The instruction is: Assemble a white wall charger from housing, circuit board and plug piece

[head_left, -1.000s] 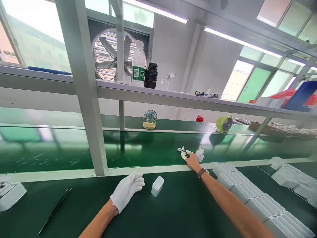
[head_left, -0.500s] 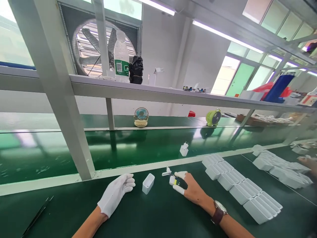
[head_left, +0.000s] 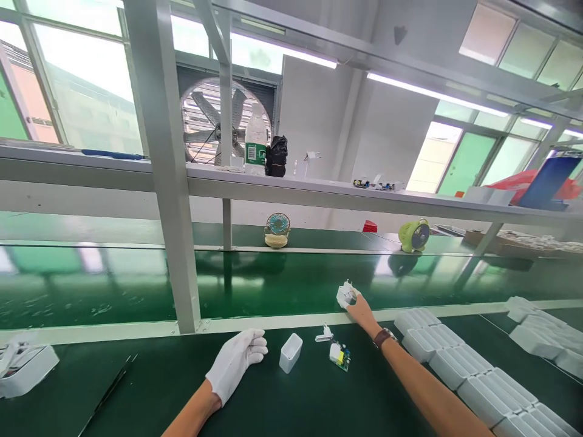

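My right hand (head_left: 361, 308) is stretched out over the green conveyor belt (head_left: 113, 285), its fingers closed on a small white plug part (head_left: 345, 295) that rests on the belt. My left hand (head_left: 237, 359), in a white glove, lies flat and loose on the green bench (head_left: 319, 400), holding nothing. Just right of it stands an open white plastic housing (head_left: 290, 352). Beside that lie a small white pronged piece (head_left: 324, 334) and a little circuit board (head_left: 339, 355) with a yellow component.
Rows of white housings (head_left: 460, 370) fill the bench at the right. Black tweezers (head_left: 112, 388) and a white tray (head_left: 27, 367) lie at the left. A grey steel post (head_left: 168, 182) rises ahead; the shelf (head_left: 319, 194) above carries a bottle (head_left: 255, 139). Two small fans (head_left: 277, 229) stand beyond the belt.
My right hand brought the circuit board and pronged piece back to the bench, let them go, then reached out again to the white plug part on the belt. The left hand stayed put.
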Tool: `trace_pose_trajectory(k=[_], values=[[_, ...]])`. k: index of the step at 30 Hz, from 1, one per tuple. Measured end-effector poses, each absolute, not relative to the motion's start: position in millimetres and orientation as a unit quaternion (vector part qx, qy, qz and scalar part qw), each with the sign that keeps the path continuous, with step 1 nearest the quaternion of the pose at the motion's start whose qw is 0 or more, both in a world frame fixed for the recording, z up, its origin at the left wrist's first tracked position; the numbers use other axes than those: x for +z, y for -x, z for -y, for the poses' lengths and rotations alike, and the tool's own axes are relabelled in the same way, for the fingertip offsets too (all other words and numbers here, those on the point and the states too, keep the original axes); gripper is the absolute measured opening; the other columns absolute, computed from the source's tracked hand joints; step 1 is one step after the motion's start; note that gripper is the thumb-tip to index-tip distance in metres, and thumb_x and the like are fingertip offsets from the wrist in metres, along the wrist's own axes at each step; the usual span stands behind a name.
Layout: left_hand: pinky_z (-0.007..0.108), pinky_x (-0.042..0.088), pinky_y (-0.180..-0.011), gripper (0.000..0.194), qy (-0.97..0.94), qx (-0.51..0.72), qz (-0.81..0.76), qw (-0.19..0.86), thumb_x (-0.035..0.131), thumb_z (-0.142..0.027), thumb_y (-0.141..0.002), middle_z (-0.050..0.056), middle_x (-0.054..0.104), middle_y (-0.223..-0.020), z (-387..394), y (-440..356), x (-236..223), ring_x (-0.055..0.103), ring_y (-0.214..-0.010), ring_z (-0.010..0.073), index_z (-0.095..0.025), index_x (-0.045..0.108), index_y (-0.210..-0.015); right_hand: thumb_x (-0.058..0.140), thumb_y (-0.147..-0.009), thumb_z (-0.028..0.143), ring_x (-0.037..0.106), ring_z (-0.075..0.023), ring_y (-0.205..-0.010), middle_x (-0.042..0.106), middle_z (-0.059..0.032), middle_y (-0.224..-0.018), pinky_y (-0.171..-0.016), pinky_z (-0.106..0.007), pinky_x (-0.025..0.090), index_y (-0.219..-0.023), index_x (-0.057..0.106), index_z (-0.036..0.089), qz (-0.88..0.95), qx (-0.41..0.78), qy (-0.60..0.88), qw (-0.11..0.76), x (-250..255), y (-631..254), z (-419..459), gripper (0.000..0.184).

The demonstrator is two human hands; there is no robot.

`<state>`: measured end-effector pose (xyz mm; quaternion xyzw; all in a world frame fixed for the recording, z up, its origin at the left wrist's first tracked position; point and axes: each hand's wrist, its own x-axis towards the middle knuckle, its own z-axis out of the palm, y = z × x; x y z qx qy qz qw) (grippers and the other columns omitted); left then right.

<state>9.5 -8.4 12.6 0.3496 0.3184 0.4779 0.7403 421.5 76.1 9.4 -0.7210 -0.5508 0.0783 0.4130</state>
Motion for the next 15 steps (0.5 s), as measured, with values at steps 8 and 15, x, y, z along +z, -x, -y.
trace_pose_trajectory(k=[8, 15], values=[[0.033, 0.047, -0.070, 0.044, -0.411, 0.473, -0.345, 0.699, 0.080, -0.050, -0.079, 0.009, 0.064, -0.087, 8, -12, 8, 0.061, -0.078, 0.0199, -0.012, 0.070, -0.099, 0.068, -0.094, 0.036, 0.068, -0.0228, -0.098, 0.070, -0.0089, -0.111, -0.089, -0.043, 0.057, -0.114, 0.066, 0.015, 0.619, 0.182, 0.657, 0.390, 59, -343, -62, 0.029], [0.048, 0.042, -0.102, 0.093, -0.574, 0.532, -0.521, 0.341, 0.089, -0.036, -0.063, 0.016, 0.056, -0.135, 49, -21, 21, 0.056, -0.115, 0.0369, -0.022, 0.051, -0.146, 0.077, -0.078, 0.038, 0.066, -0.0178, -0.078, 0.074, -0.0025, -0.098, -0.077, -0.029, 0.055, -0.106, 0.070, 0.020, 0.729, 0.271, 0.482, 0.404, 85, -234, 16, 0.034]])
